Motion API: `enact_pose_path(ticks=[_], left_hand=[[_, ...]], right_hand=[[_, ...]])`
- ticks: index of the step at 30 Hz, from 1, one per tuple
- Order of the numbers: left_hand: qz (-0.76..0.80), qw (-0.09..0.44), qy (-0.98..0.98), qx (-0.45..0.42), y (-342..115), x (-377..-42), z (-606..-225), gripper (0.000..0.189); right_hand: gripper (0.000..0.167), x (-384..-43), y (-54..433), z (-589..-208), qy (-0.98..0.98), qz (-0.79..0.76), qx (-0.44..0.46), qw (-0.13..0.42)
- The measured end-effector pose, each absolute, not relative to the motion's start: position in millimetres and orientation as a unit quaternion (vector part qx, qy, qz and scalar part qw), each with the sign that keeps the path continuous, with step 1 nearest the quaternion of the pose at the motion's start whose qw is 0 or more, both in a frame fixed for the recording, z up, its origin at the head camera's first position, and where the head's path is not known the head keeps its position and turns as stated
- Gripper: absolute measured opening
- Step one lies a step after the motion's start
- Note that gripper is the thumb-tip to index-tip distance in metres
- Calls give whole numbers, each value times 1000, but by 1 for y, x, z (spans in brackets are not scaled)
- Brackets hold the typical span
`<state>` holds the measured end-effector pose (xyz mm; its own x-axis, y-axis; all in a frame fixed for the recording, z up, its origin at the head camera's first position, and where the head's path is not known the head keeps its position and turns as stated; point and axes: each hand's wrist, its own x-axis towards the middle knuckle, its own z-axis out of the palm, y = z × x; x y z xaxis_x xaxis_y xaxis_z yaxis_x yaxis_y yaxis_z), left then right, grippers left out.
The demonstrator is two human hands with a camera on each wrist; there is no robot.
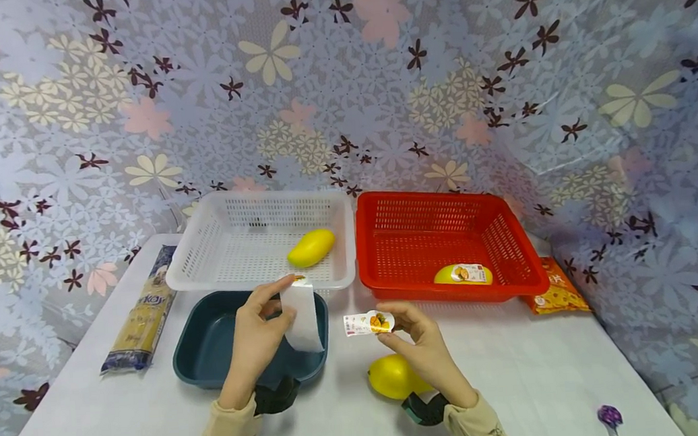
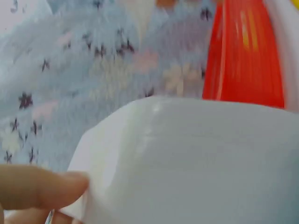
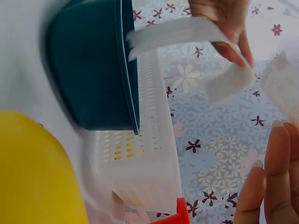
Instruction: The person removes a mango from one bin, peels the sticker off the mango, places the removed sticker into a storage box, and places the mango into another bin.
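Observation:
My left hand [image 1: 260,332] pinches a strip of white backing paper [image 1: 303,319] by its upper end, over the dark teal tub [image 1: 196,343]. The paper hangs down and, in the left wrist view, its white sheet [image 2: 196,154] curves away from the thumb. Between thumb and fingers my right hand [image 1: 421,344] holds a label sticker [image 1: 368,323] printed with mango fruit, apart from the paper. Below that hand, a yellow mango [image 1: 390,377] lies on the white table, partly covered by the wrist. No label shows on its visible side.
Behind stand a white basket [image 1: 207,282] with a plain mango [image 1: 311,247] and a red basket [image 1: 390,279] with a labelled mango [image 1: 444,275]. A pasta packet [image 1: 143,320] lies left, an orange snack bag [image 1: 554,288] right. A purple-wrapped lollipop [image 1: 609,416] is near the front right.

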<state>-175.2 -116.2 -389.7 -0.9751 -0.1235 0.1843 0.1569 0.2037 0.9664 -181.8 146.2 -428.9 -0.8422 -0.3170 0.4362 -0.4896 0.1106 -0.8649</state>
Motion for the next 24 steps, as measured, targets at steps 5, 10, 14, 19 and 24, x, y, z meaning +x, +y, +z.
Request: enact_pose_path(ticks=[5,10,14,19,24], left_hand=[[-705,107,-700,-38,-93,-172,-393,63],[-704,110,-698,-67,-73,-171,-404,62],[-700,101,-703,-82,-65,-171,-408,60],[-713,92,-690,-89,-60,-171,-411,64],[-735,90,-666,-88,-51,-168,-414,71]], right_hand=[[29,-180,144,-428,-723,625,275,102],[25,-178,142,-425,-690,645,299,137],[26,-177,142,-423,-689,647,298,135],[33,-176,142,-423,-715,631,273,130],[51,-175,139,-424,-741,595,274,151]])
